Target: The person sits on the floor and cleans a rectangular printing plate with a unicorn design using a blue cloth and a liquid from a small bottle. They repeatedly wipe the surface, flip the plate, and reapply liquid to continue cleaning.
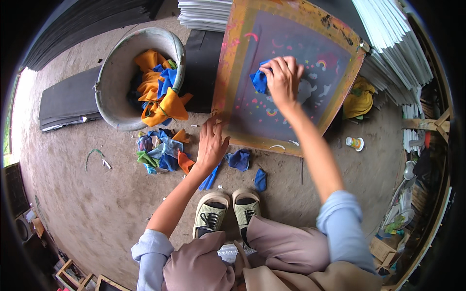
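Observation:
A screen-printing frame (236,131) with a stained yellow-brown border leans in front of me. Its grey mesh (257,114) carries small rainbows, clouds and pink marks. My right hand (283,80) pinches a crumpled blue cloth (259,83) against the mesh, left of its middle. My left hand (212,140) reaches to the frame's lower left corner. Its fingertips touch the edge there, with fingers stretched and thumb apart, holding nothing.
A worn bucket (108,99) holds orange and blue cloths (158,87). Mixed rags (162,150) lie beside it, with blue scraps (239,159) near my shoes (211,213). A yellow cloth (358,97), a small cup (355,143) and stacked white sheets (395,43) are at the right.

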A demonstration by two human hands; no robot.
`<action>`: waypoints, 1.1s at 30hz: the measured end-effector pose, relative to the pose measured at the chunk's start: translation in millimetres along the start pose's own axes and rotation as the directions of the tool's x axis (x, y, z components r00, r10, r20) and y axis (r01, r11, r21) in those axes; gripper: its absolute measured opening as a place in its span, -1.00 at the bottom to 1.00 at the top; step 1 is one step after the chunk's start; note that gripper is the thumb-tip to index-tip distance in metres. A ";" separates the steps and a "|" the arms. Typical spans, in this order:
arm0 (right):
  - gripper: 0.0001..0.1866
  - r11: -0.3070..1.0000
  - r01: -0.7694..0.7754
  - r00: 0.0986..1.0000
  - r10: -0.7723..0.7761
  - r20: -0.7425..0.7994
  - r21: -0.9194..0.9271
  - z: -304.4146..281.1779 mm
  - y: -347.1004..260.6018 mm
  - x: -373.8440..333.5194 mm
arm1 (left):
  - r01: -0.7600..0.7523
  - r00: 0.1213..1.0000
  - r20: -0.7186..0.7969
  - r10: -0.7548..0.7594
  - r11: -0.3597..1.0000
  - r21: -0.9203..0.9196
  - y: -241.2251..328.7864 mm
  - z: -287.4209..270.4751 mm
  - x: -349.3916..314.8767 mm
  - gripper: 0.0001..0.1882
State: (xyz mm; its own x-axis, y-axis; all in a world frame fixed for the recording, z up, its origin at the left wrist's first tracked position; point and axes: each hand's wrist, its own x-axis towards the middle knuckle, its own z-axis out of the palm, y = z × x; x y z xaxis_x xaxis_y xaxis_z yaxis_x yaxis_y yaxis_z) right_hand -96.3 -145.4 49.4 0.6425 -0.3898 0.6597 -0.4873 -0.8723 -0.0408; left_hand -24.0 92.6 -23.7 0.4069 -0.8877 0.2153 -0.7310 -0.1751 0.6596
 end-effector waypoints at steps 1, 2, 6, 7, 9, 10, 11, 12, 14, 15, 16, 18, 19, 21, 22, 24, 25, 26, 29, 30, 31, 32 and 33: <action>-0.88 0.985 -0.168 0.986 0.169 0.007 -0.030 3.2 -13.2 -8.7 | -0.007 1.000 0.014 0.007 1.000 0.007 2.4 1.1 -0.6 -0.39; -0.90 0.996 -0.088 0.994 0.086 0.070 0.030 3.3 -9.6 -15.9 | -0.019 0.999 0.028 0.019 1.000 0.014 6.0 2.3 -1.8 -0.37; -0.92 0.997 0.069 0.995 -0.072 0.073 0.042 -11.1 15.3 -0.5 | -0.038 0.991 0.132 0.023 0.993 0.112 -0.2 3.8 -12.8 -0.28; -0.90 0.997 -0.072 0.997 0.072 0.005 -0.006 -13.2 21.0 9.0 | -0.039 0.988 0.155 0.018 0.990 0.133 -0.5 5.4 -14.1 -0.27; -0.86 0.992 -0.130 0.988 0.129 -0.080 -0.003 -3.8 6.8 4.2 | -0.023 0.982 0.186 -0.009 0.985 0.170 -1.2 8.5 -17.9 -0.24; -0.83 0.998 -0.059 0.998 0.058 0.015 0.028 -5.0 3.3 -1.2 | -0.015 0.979 0.201 -0.024 0.982 0.189 -1.8 9.9 -19.3 -0.22; -0.83 0.999 0.012 1.000 -0.012 0.003 0.037 -4.3 4.3 -3.9 | -0.019 0.975 0.220 -0.027 0.979 0.204 -0.4 7.9 -19.2 -0.20; -0.83 0.995 0.084 0.996 -0.083 -0.011 0.045 -5.7 9.7 -6.6 | -0.023 0.971 0.238 -0.030 0.976 0.218 2.1 7.3 -18.2 -0.19; -0.63 0.985 0.168 0.984 -0.170 0.057 0.043 -9.1 24.9 -20.2 | -0.054 0.961 0.276 -0.024 0.961 0.272 3.7 6.9 -15.9 -0.15; -0.57 0.984 0.156 0.980 -0.165 0.112 0.085 -7.2 16.2 -28.3 | -0.053 0.963 0.268 -0.024 0.959 0.277 2.2 7.3 -16.6 -0.15; -0.51 0.982 0.141 0.973 -0.162 0.167 0.126 -6.7 6.0 -39.4 | -0.052 0.965 0.260 -0.025 0.958 0.282 2.0 8.6 -17.3 -0.15; -0.34 0.955 0.117 0.923 -0.206 0.324 0.273 -7.4 -4.3 -65.7 | -0.067 0.951 0.307 -0.032 0.949 0.308 2.8 9.4 -15.5 -0.09; -0.35 0.955 0.214 0.889 -0.278 0.364 0.207 -6.4 4.8 -67.5 | -0.062 0.955 0.296 -0.027 0.956 0.288 2.6 8.9 -15.4 -0.11; -0.37 0.908 0.410 0.794 -0.399 0.459 0.081 -11.3 24.0 -56.0 | -0.054 0.962 0.273 -0.015 0.968 0.243 3.9 6.1 -15.5 -0.17; -0.36 0.946 0.323 0.868 -0.299 0.397 0.008 -10.2 28.9 -50.9 | -0.062 0.970 0.245 0.006 0.974 0.219 2.6 4.1 -17.3 -0.20; -0.36 0.988 0.151 0.953 -0.137 0.272 -0.032 -8.5 26.2 -46.0 | -0.076 0.984 0.174 0.043 0.979 0.189 -0.9 -3.2 -16.7 -0.27; -0.36 0.997 0.062 0.977 -0.053 0.207 -0.039 -7.1 22.3 -44.3 | -0.046 0.993 0.113 0.034 0.994 0.102 -1.3 -7.1 -18.7 -0.32; -0.38 1.000 0.008 0.989 -0.005 0.150 -0.022 -3.0 17.5 -48.9 | -0.028 0.998 0.058 0.027 0.999 0.016 1.9 -15.7 -19.8 -0.37; -0.46 1.000 0.012 0.995 -0.014 0.099 0.014 -0.3 20.0 -53.8 | 0.018 0.981 -0.192 -0.030 0.998 -0.065 11.4 -43.0 -31.9 -0.53; -0.50 1.000 0.015 0.998 -0.016 0.062 0.017 1.8 20.2 -55.0 | 0.042 0.960 -0.277 -0.045 0.999 -0.020 7.8 -51.4 -37.4 -0.52; -0.50 1.000 0.012 0.999 -0.012 0.043 0.006 4.0 19.9 -56.7 | 0.068 0.931 -0.360 -0.055 0.997 0.022 3.0 -60.4 -41.6 -0.51; -0.51 1.000 0.009 1.000 -0.009 0.020 0.006 6.4 14.4 -56.5 | 0.110 0.900 -0.426 -0.087 0.993 0.030 -10.4 -68.9 -47.4 -0.46; -0.51 1.000 0.008 1.000 -0.008 0.007 -0.004 6.9 10.8 -57.0 | 0.147 0.861 -0.504 -0.064 0.981 0.127 -14.7 -78.4 -43.7 -0.40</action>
State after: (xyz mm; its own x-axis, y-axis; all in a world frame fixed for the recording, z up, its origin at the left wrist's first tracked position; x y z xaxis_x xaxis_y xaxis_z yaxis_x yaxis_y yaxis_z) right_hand -134.1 -134.6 6.2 0.6504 -0.3846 0.6551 -0.4846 -0.8742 -0.0322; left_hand 11.9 167.3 13.7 0.6731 -0.5389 0.5065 -0.7269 -0.3563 0.5871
